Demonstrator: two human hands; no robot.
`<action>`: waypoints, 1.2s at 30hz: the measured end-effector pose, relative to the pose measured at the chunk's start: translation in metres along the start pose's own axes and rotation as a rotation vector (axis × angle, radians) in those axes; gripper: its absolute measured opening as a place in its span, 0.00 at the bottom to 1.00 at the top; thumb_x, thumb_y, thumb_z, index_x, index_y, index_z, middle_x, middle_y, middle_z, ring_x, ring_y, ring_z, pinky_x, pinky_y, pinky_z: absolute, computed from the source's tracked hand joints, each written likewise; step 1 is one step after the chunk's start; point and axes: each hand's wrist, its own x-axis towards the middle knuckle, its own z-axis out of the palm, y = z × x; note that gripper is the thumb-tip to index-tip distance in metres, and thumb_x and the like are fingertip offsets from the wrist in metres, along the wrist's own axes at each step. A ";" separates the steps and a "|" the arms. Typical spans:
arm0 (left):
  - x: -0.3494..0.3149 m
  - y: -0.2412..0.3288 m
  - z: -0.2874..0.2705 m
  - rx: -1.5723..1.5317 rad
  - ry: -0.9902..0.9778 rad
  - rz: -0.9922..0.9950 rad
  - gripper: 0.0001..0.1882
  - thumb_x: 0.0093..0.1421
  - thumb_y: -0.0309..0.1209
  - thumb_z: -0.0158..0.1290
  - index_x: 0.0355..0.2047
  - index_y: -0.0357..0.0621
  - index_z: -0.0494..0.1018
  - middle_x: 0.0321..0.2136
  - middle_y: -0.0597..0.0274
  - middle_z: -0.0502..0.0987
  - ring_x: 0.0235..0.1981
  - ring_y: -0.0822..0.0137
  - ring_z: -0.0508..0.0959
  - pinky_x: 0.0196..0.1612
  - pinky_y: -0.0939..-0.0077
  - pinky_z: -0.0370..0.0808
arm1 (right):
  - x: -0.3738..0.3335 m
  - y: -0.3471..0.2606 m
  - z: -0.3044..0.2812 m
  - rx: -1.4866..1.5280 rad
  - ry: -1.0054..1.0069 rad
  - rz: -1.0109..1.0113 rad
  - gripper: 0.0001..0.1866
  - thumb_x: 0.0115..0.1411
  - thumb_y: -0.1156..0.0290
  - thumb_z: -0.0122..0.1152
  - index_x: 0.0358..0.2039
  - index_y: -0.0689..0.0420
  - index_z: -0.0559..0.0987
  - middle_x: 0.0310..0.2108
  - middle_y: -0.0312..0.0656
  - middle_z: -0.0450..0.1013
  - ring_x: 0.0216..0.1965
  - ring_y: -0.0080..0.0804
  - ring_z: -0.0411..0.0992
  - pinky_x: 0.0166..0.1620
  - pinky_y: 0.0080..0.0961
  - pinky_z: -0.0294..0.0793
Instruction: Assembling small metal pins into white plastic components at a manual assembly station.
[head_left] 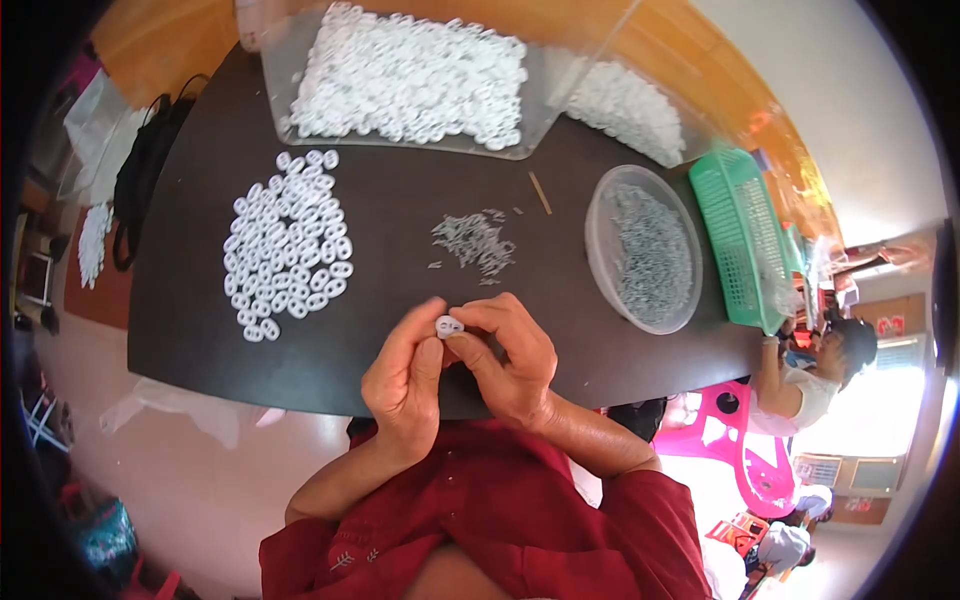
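Just past the table's near edge, my left hand (403, 385) and my right hand (512, 362) meet with thumbs and fingers closed on one small white oval piece with two holes (448, 325). The fingertips cover part of it; whether anything sits in its holes is too small to tell. Beyond my hands lies a loose heap of small grey pins or screws (474, 243). To the left, many similar white two-holed pieces (288, 245) are spread over the dark tabletop (400, 190).
A clear bin (530, 140) full of white pieces stands at the far edge. At right are a round translucent tub (597, 245) of grey pins and a green basket (735, 230). A thin brown stick (540, 193) lies near the tub. Another person (800, 395) is beyond the table's right end.
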 end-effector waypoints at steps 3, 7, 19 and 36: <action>0.003 0.001 0.004 -0.196 -0.051 -0.125 0.19 0.64 0.27 0.47 0.54 0.33 0.62 0.37 0.57 0.76 0.31 0.74 0.74 0.36 0.83 0.72 | 0.020 0.004 -0.031 -0.055 -0.004 0.116 0.08 0.51 0.81 0.63 0.33 0.61 0.78 0.29 0.38 0.74 0.29 0.20 0.70 0.32 0.18 0.70; 0.006 -0.003 -0.012 -0.148 -0.046 -0.133 0.18 0.64 0.27 0.47 0.52 0.33 0.64 0.36 0.56 0.76 0.31 0.75 0.74 0.36 0.83 0.71 | 0.098 0.025 -0.079 -0.263 0.286 0.035 0.07 0.53 0.78 0.61 0.34 0.62 0.79 0.27 0.35 0.74 0.29 0.19 0.70 0.34 0.16 0.69; 0.050 -0.002 -0.022 0.403 -0.117 0.053 0.08 0.53 0.19 0.54 0.34 0.39 0.75 0.24 0.57 0.73 0.24 0.63 0.74 0.28 0.75 0.70 | 0.187 0.072 -0.136 -0.751 0.184 -0.212 0.10 0.53 0.75 0.59 0.36 0.58 0.80 0.34 0.44 0.77 0.36 0.35 0.74 0.39 0.27 0.72; 0.171 -0.018 -0.003 0.842 -0.219 0.515 0.03 0.52 0.22 0.53 0.29 0.39 0.74 0.25 0.52 0.74 0.28 0.52 0.76 0.31 0.63 0.71 | 0.108 0.119 -0.076 -0.701 -0.440 -0.149 0.05 0.45 0.72 0.63 0.24 0.57 0.77 0.24 0.42 0.71 0.32 0.43 0.71 0.35 0.37 0.70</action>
